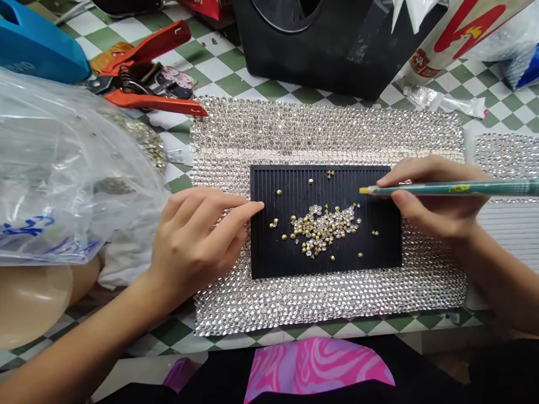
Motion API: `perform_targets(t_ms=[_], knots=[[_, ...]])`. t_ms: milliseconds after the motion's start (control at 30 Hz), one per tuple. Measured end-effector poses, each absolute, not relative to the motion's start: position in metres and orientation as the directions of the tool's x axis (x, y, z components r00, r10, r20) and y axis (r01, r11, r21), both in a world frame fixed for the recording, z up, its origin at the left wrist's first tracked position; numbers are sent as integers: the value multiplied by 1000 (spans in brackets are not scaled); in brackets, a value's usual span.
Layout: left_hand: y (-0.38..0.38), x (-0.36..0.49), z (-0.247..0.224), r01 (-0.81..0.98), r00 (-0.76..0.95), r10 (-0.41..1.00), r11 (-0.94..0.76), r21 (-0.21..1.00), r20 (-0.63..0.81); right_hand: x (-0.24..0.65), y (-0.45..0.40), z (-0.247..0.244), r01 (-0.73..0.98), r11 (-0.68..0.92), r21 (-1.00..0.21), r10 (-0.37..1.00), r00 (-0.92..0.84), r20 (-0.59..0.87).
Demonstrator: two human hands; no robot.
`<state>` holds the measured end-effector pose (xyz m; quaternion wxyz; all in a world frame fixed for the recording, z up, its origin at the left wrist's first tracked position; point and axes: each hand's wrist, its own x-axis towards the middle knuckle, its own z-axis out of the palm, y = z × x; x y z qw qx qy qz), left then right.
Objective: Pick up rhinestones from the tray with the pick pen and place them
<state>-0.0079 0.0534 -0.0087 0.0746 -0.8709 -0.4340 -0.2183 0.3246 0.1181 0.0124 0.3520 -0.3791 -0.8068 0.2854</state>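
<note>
"On your rhinestone mesh [328,126] lies the ridged black tray [273,261]; where are the loose rhinestones [323,230]?"

"Heaped near its middle, some scattered. Your right hand [446,216] pinches a yellow-tipped green pencil [450,188] above it; your left hand [197,235] touches its left edge, but I cannot tell whether it grips."

The teal pen [450,188] is cut off at the picture's right edge. The black tray [269,258] hides the middle of the glittering sheet [328,300]; the right hand [450,216] covers part of the tray's right edge. The heaped stones [324,229] are too small to count.
</note>
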Motion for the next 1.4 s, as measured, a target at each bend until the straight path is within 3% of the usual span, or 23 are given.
perform_targets(t_ms=[200, 667, 933, 1233, 1400], knots=[[51, -11, -9, 804, 519, 754, -590, 69, 402, 329, 115, 4, 340, 492, -802, 801, -537, 264], [50, -9, -10, 815, 509, 765, -576, 65, 393, 325, 115, 5, 313, 517, -796, 787, -540, 299], [57, -8, -13, 790, 527, 711, -611, 38, 466, 336, 138, 2, 402, 544, -737, 826, -100, 555], [54, -6, -14, 795, 516, 720, -604, 52, 464, 345, 158, -5, 387, 386, -838, 921, -101, 377], [54, -5, -12, 800, 514, 731, -598, 57, 450, 344, 154, -3, 439, 338, -832, 940, -127, 315]])
